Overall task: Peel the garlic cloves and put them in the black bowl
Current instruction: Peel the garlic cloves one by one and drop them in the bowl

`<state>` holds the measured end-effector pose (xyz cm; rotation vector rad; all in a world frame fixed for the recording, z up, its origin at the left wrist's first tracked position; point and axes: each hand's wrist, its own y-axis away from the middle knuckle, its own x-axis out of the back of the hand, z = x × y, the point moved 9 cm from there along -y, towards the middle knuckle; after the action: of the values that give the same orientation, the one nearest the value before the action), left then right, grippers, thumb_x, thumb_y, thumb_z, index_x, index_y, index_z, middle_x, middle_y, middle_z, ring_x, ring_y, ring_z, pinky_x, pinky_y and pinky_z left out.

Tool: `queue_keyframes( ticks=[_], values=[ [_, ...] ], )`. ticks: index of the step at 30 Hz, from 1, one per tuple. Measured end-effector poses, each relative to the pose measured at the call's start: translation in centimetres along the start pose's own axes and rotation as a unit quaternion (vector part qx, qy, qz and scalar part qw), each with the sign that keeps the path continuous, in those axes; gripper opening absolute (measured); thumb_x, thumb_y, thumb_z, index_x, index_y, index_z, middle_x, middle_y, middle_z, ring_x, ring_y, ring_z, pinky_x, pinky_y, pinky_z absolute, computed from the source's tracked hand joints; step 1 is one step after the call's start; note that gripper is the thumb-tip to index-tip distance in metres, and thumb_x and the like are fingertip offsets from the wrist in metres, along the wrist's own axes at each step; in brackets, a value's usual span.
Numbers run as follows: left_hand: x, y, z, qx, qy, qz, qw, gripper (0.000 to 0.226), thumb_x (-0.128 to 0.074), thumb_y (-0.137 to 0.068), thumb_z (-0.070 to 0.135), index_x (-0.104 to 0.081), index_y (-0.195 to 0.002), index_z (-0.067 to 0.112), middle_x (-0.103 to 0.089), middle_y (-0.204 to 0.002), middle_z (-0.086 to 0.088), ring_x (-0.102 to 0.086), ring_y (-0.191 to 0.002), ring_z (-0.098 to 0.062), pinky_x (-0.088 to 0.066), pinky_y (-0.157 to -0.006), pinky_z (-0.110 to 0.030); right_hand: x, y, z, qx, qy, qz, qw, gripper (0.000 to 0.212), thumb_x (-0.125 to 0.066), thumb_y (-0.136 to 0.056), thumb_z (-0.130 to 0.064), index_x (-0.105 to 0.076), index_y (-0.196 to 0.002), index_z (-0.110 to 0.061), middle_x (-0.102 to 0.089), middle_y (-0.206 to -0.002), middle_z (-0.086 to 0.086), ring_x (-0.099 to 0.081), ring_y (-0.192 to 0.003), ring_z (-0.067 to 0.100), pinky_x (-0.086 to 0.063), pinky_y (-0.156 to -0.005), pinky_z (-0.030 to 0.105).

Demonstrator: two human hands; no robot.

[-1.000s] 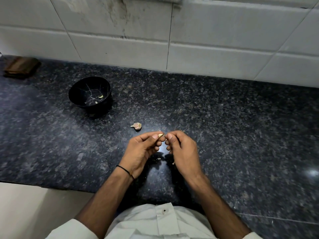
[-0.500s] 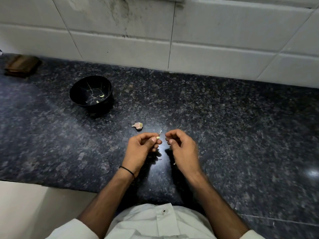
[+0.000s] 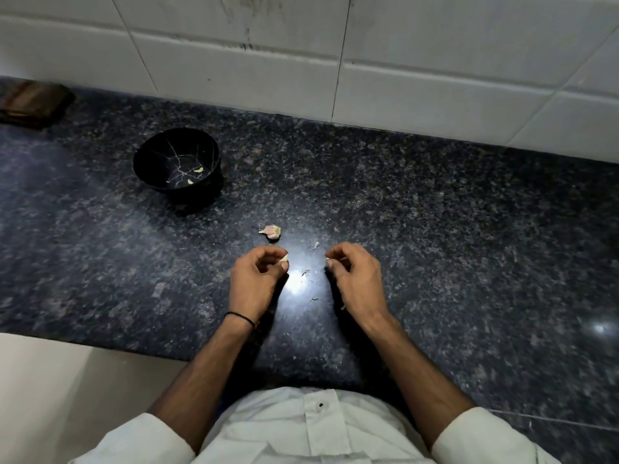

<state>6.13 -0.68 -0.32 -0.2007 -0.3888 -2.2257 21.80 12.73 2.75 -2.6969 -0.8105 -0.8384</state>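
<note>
Speckled dark granite countertop bears a round black bowl at ten o'clock from the hands. The left hand pinches a small pale garlic clove; the right hand curls, holding I cannot tell what. Likely light and slick; pinch its sides.

No writing, label, brand or number is legible on the round black bowl, speckled dark granite counter or white wall tiles.
</note>
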Motion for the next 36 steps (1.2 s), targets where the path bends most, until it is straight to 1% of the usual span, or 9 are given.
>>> queue_keyframes(
  ticks=[5, 8, 11, 14, 16, 21, 26, 32, 36],
  values=[
    [0.7, -0.6, -0.1, -0.020, -0.047, 0.013, 0.999, 0.014, -0.074, -0.085, 0.003, -0.073, -0.090, 0.016, -0.072, -0.084, 0.004, -0.065, -0.079, -0.012, -0.050, -0.071, -0.013, 0.0, -1.5, 0.5, -0.020, -0.002, -0.002, 1.000, 0.014, -0.057, -0.098, -0.006, -0.067, -0.092, -0.015, -0.068, -0.077, -0.004, -0.061, -0.071, 0.008, -0.042, -0.064, 0.007],
    [0.8, -0.9, -0.3, -0.028, -0.067, 0.016, 0.997, 0.010, -0.074, -0.086, 0.008, -0.075, -0.091, 0.016, -0.073, -0.087, 0.001, -0.068, -0.084, -0.015, -0.052, -0.077, -0.024, -0.3, -2.8, 0.3, -0.015, 0.032, -0.020, 0.999, 0.015, -0.058, -0.095, 0.001, -0.068, -0.097, -0.010, -0.066, -0.090, -0.002, -0.057, -0.076, -0.006, -0.043, -0.072, 0.005],
    [0.9, -1.0, 0.3, -0.062, -0.095, 0.023, 0.993, 0.007, -0.073, -0.088, 0.011, -0.075, -0.092, 0.017, -0.068, -0.091, 0.003, -0.063, -0.084, -0.007, -0.046, -0.076, -0.010, -0.7, -3.6, -0.8, 0.025, 0.051, -0.034, 0.998, 0.025, -0.053, -0.091, 0.015, -0.070, -0.100, 0.000, -0.061, -0.102, 0.006, -0.055, -0.083, -0.016, -0.036, -0.076, -0.003],
    [1.0, -1.0, 0.5, -0.090, -0.133, 0.028, 0.987, 0.006, -0.070, -0.090, 0.012, -0.076, -0.093, 0.013, -0.063, -0.091, 0.003, -0.056, -0.082, 0.004, -0.036, -0.073, 0.000, -1.6, -4.4, -1.5, 0.066, 0.092, -0.051, 0.992, 0.038, -0.044, -0.086, 0.020, -0.072, -0.106, 0.002, -0.063, -0.107, 0.012, -0.059, -0.094, 0.006, -0.037, -0.086, 0.001],
    [1.1, -1.0, 0.6, -0.106, -0.147, 0.030, 0.983, 0.007, -0.069, -0.091, 0.011, -0.075, -0.093, 0.013, -0.062, -0.090, 0.003, -0.055, -0.080, 0.000, -0.035, -0.073, 0.000, -3.0, -4.5, -1.6, 0.102, 0.143, -0.091, 0.980, 0.041, -0.044, -0.089, 0.015, -0.070, -0.116, -0.002, -0.063, -0.114, 0.011, -0.057, -0.106, 0.022, -0.042, -0.096, 0.020],
    [1.3, -0.8, 0.7, -0.128, -0.158, 0.027, 0.979, 0.014, -0.066, -0.093, 0.008, -0.075, -0.103, 0.011, -0.059, -0.094, 0.001, -0.053, -0.082, 0.007, -0.034, -0.076, 0.001, -5.8, -1.1, -2.0, 0.209, 0.206, -0.192, 0.937, 0.039, -0.049, -0.093, -0.002, -0.061, -0.129, -0.005, -0.056, -0.130, 0.009, -0.050, -0.120, 0.027, -0.042, -0.105, 0.035],
    [1.4, -0.4, 0.5, -0.139, -0.164, 0.007, 0.977, 0.024, -0.057, -0.098, 0.007, -0.071, -0.117, 0.012, -0.057, -0.103, -0.001, -0.053, -0.088, 0.001, -0.032, -0.081, 0.003, -4.2, 3.5, -0.5, 0.234, 0.212, -0.244, 0.917, 0.049, -0.028, -0.096, -0.021, -0.060, -0.129, -0.005, -0.056, -0.134, 0.009, -0.051, -0.125, 0.026, -0.042, -0.108, 0.035],
    [1.6, 0.5, 0.4, -0.131, -0.132, 0.007, 0.983, 0.029, -0.058, -0.097, 0.005, -0.065, -0.124, 0.013, -0.054, -0.114, -0.003, -0.055, -0.099, -0.005, -0.034, -0.088, 0.000, 1.8, 3.5, 2.3, 0.110, 0.047, -0.082, 0.989, 0.050, -0.032, -0.093, 0.000, -0.059, -0.136, -0.005, -0.053, -0.144, 0.006, -0.044, -0.138, 0.008, -0.026, -0.120, 0.022],
    [1.5, 2.5, 1.3, -0.146, -0.144, 0.027, 0.978, 0.032, -0.060, -0.094, 0.000, -0.061, -0.124, 0.009, -0.046, -0.117, -0.003, -0.049, -0.095, 0.002, -0.035, -0.084, -0.001, 2.2, 4.7, 3.8, 0.041, 0.014, -0.004, 0.999, 0.043, -0.038, -0.099, -0.007, -0.049, -0.140, -0.001, -0.043, -0.145, 0.004, -0.033, -0.134, -0.010, -0.022, -0.117, 0.014]
  ],
)
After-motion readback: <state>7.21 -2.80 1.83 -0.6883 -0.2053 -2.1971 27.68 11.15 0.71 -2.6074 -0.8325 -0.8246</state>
